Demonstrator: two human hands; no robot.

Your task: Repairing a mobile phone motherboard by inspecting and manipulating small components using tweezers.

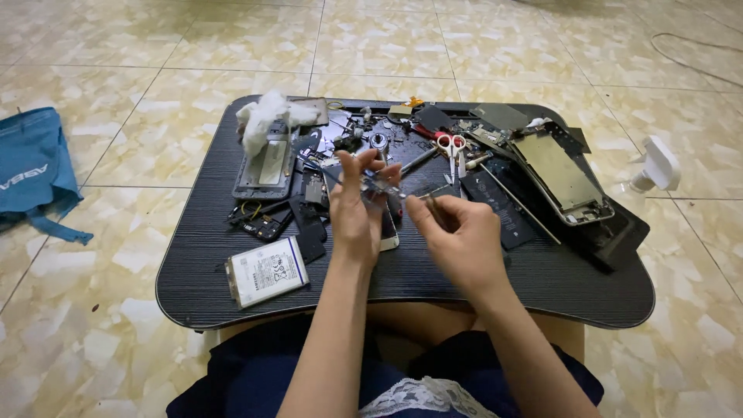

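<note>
My left hand (357,205) is raised over the middle of the black lap table (201,255) and pinches a small flat phone part (378,184) between thumb and fingers. My right hand (458,232) sits just to its right, holding thin metal tweezers (428,200) whose tip points at that part. Under my hands lies a phone (389,228), mostly hidden by them.
A white phone battery (267,270) lies at the front left. Phone frames (267,164), a white cloth (267,116), scissors (451,147), an open phone chassis (561,174) and many small parts crowd the back. A blue bag (31,170) and a white object (658,166) lie on the tiled floor.
</note>
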